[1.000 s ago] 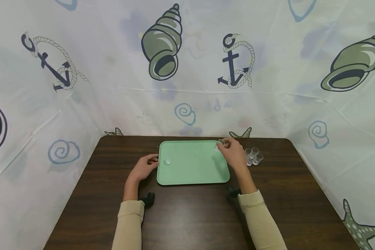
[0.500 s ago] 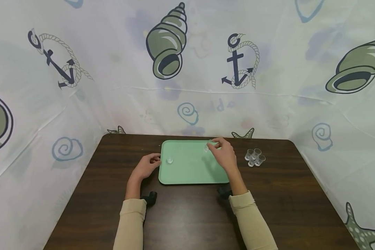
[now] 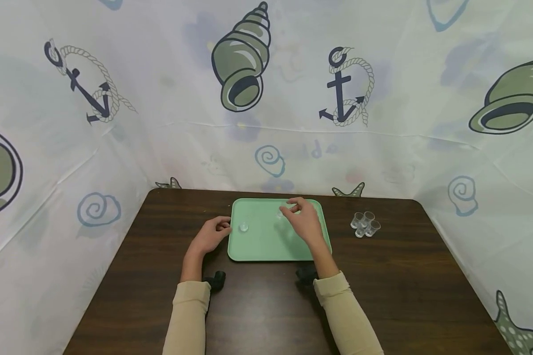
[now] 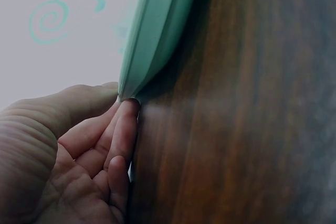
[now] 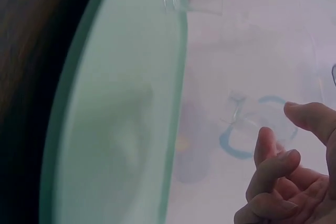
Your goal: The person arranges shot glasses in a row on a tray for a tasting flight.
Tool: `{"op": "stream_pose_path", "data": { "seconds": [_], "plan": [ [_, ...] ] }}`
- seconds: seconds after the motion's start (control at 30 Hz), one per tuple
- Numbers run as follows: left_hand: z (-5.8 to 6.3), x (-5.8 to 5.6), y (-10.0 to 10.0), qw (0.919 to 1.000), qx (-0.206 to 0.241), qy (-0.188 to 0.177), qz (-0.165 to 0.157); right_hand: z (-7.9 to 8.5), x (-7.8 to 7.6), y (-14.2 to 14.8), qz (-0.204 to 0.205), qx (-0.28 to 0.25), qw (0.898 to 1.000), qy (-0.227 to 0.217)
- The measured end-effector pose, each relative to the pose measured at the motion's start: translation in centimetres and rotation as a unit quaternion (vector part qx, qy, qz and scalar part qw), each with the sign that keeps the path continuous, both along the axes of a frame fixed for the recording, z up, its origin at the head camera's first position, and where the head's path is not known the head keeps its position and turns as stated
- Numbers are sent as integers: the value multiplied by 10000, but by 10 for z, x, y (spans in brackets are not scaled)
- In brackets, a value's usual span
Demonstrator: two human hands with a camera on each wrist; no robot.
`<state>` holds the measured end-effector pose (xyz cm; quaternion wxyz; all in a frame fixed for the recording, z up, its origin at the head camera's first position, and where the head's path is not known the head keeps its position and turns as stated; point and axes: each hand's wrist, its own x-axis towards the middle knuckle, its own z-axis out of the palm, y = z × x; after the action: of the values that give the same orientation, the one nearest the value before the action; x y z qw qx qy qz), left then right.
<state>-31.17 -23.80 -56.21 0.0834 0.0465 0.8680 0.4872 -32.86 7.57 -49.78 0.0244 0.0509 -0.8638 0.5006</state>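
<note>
A pale green tray [image 3: 266, 244] lies on the dark wooden table. My left hand [image 3: 209, 235] is at its left rim; in the left wrist view, thumb and fingers [image 4: 123, 132] pinch the tray's edge [image 4: 152, 35]. Toward the tray's left side stands a small clear shot glass [image 3: 244, 227], seen side-on in the right wrist view. Over the tray's back right part, my right hand [image 3: 304, 222] holds another clear shot glass [image 3: 279, 214] between thumb and fingers. This glass [image 5: 244, 116] is faint against the pale cloth in the right wrist view.
Several clear shot glasses [image 3: 365, 224] stand close together on the table [image 3: 399, 276], right of the tray. Behind and beside the table hangs a pale cloth [image 3: 182, 153] printed with shells and anchors. Each wrist carries a dark camera [image 3: 216, 281].
My right hand has carried its shot glass leftward over the tray from near its back right corner. The left hand has stayed at the tray's left rim.
</note>
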Motion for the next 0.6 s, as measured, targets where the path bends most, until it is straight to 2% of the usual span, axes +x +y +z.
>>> {"op": "stream_pose_path", "data": {
  "seconds": [0.27, 0.6],
  "plan": [
    [1, -1, 0, 10000, 4, -44, 21, -3, 2, -20, 321, 159, 9994, 19],
    [0, 0, 1, 9999, 81, -101, 108, -11, 1, -39, 677, 641, 9956, 48]
  ]
}}
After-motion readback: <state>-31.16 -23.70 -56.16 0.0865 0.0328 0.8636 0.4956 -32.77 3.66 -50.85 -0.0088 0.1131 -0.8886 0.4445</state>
